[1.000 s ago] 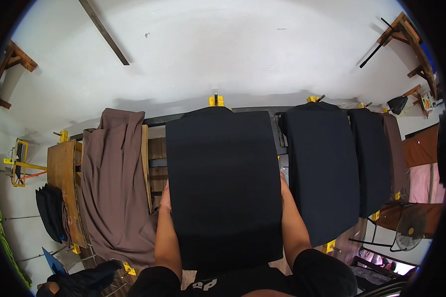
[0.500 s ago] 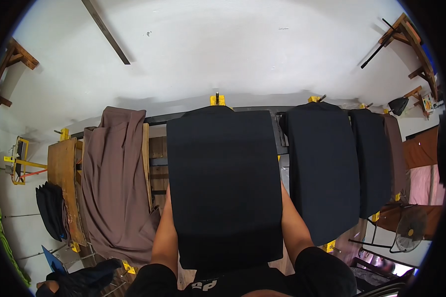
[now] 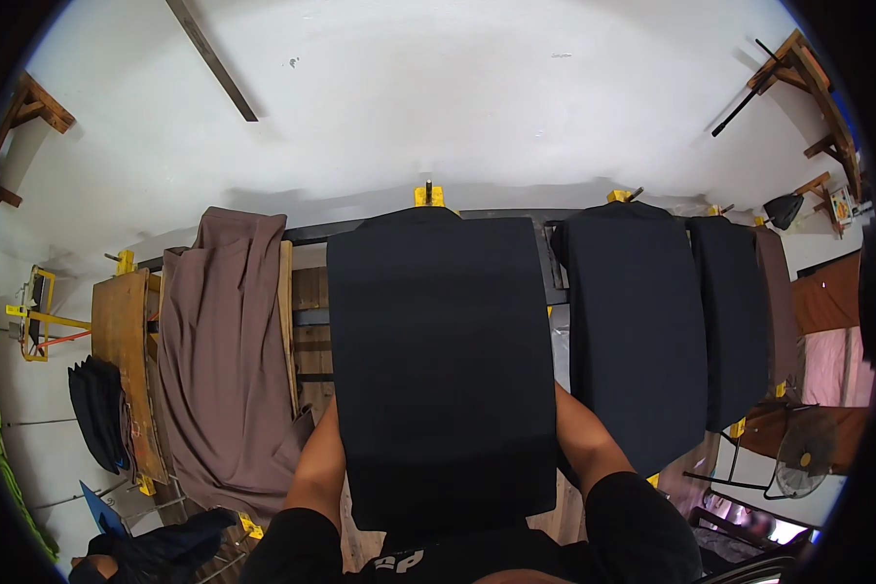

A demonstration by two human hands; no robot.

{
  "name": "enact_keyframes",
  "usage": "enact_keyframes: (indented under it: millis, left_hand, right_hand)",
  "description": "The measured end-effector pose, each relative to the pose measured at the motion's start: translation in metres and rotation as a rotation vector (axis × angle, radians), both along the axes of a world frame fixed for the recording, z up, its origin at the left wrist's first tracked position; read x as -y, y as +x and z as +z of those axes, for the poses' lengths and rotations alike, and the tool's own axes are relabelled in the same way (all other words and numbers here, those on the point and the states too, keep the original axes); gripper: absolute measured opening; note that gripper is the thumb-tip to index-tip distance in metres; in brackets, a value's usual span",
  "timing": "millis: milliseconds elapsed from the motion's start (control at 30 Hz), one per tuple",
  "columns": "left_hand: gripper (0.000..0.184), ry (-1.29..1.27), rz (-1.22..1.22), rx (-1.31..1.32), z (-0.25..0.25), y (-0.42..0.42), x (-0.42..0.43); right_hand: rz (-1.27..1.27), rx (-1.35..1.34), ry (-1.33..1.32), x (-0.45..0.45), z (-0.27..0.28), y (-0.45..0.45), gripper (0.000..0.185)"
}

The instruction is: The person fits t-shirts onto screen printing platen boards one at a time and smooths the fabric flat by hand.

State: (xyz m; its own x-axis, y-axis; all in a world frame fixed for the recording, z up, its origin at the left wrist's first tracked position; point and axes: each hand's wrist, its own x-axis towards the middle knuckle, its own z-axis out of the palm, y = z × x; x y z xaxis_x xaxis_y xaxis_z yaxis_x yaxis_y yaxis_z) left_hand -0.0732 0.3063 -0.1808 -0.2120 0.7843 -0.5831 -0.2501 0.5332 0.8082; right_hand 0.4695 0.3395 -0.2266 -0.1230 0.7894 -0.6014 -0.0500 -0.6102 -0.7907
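**Smooth black cloth between two forearms, right of the brown cloth**

The black cloth (image 3: 443, 375) lies just to the right of the brown cloth (image 3: 224, 360), the landmark here. It is one broad, flat, nearly rectangular piece, matte and almost free of wrinkles, with straight sides and slightly rounded near corners. The brown cloth, by contrast, hangs in long loose folds.

The left forearm (image 3: 321, 462) comes up between the brown cloth and the black one; the right forearm (image 3: 589, 438) is farther right of the brown cloth, at the black cloth's other side. Both hands are hidden behind the black cloth, so whether either grasps it cannot be told.

Well to the right of the brown cloth hang two dark navy cloths (image 3: 638, 336), then one narrow brown strip (image 3: 773, 302) and, nearer the person, one fan (image 3: 806, 453). Just left of the brown cloth are one wooden board (image 3: 122, 336) and one bunch of dark fabric pieces (image 3: 97, 414).
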Motion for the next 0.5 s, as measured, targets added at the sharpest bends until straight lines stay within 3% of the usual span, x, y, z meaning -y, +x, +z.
enact_keyframes:
  millis: [500]
  left_hand:
    - [0.062,0.023,-0.002,-0.034,-0.018,0.0,-0.001]
  right_hand:
    - [-0.002,0.017,-0.004,-0.024,-0.02,-0.025,0.042]
